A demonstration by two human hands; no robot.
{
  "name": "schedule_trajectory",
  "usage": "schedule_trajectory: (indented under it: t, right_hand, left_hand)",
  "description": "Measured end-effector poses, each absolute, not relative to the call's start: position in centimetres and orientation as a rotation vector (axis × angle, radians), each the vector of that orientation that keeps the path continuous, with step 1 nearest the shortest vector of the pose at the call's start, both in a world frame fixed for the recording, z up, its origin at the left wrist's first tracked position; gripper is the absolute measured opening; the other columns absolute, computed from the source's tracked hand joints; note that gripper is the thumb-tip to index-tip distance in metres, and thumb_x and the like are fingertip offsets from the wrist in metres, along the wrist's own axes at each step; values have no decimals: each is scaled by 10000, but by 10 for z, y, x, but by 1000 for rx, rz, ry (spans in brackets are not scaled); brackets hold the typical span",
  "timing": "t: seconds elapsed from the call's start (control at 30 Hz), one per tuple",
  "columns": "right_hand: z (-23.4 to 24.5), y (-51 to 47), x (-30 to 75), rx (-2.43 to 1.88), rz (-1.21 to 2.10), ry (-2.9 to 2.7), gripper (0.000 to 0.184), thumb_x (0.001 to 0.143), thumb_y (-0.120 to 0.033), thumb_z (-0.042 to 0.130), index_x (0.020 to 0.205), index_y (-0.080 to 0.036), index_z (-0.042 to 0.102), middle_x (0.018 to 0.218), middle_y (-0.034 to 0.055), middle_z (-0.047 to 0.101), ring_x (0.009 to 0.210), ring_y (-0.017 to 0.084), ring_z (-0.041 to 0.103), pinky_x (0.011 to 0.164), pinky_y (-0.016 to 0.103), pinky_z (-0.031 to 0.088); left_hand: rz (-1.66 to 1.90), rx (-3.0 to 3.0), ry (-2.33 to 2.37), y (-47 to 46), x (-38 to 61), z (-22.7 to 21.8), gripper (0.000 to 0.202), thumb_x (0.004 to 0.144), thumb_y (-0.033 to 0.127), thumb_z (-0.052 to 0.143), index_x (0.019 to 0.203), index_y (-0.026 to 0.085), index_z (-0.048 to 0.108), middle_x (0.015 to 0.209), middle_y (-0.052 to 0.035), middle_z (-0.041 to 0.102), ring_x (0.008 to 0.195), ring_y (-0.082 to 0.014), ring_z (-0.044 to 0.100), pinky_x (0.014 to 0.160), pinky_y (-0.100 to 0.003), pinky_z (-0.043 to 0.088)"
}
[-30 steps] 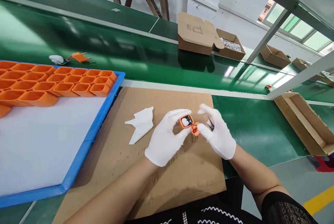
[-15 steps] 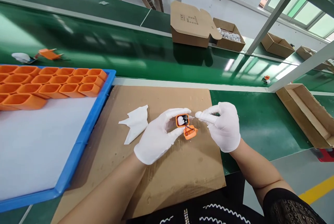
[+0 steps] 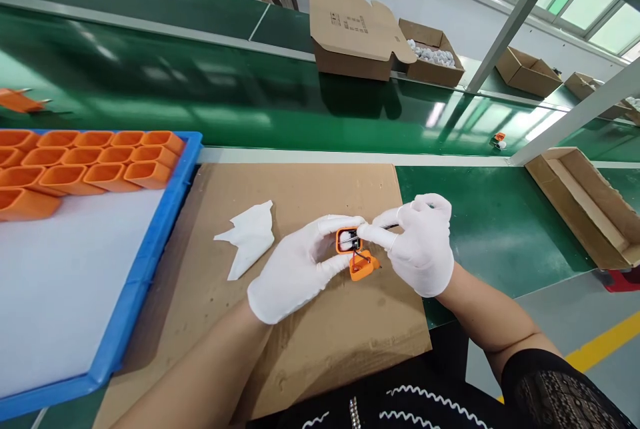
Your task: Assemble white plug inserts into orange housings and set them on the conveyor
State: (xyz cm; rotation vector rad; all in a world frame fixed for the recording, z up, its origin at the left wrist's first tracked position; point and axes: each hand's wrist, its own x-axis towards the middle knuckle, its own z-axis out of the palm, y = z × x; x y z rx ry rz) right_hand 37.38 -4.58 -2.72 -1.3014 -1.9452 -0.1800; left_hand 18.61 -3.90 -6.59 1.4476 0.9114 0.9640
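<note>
My left hand, in a white glove, grips a small orange plastic housing between thumb and fingers above the cardboard sheet. Its mouth faces up, showing something white and a black part inside. Dark wires run from it to a second orange piece, which hangs beside it. My right hand, also gloved, pinches a thin metal-tipped tool, whose tip reaches into the housing's mouth. Most of the tool is hidden by the fingers, so its kind is unclear.
Left stands a blue-rimmed tray with rows of orange housings. A torn white sheet lies on the cardboard sheet. Beyond runs a green conveyor with orange pieces; cardboard boxes stand behind, and an open carton at right.
My right hand has moved left, up against the orange housing, and the tool's tip now reaches inside it. My left hand keeps its grip. The view has shifted slightly.
</note>
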Motion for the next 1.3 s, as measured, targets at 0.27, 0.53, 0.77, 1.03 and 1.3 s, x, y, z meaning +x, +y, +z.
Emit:
schedule_trajectory:
  t: [0.27,0.53,0.77,1.03,1.3]
  right_hand:
    - [-19,-49,371,-1494,-40,-1983,471,956,-469,641,532,-276,701,530,-124,668,488,72,393,777,326,266]
    - [-20,-52,371,-1532,56,-2020,409,949,-441,640,575,-295,722,600,-104,705,541,91,465,796,344,300]
    - [-23,-53,377,-1501,-70,-2004,286,969,-308,590,770,-362,788,746,-107,757,630,110,576,718,355,278]
    - [-25,-51,380,-1514,20,-1925,298,942,-384,661,671,-302,753,699,-70,749,617,131,609,745,361,312]
    - [-39,-42,390,-1274,-203,-2121,272,942,-231,605,752,-315,781,701,-48,744,554,141,557,657,362,329]
  left_hand:
    - [965,1433,937,-39,183,-64,450,749,455,801,1127,226,713,1212,-119,704,1097,-309,689,1001,-489,570]
    - [982,1404,944,-41,186,-64,368,728,343,813,1080,265,740,1138,-84,728,1044,-284,699,985,-457,578]
    - [960,1434,991,-41,187,-64,375,720,346,804,1084,272,750,1119,-75,731,1028,-286,695,987,-448,568]
    - [998,1475,1047,-40,187,-72,380,749,303,756,1124,245,728,1159,-83,722,1098,-284,677,1021,-461,536]
    - [1074,1642,1033,-40,192,-77,364,760,208,706,1121,250,721,1135,-71,737,1040,-251,699,1003,-456,543]
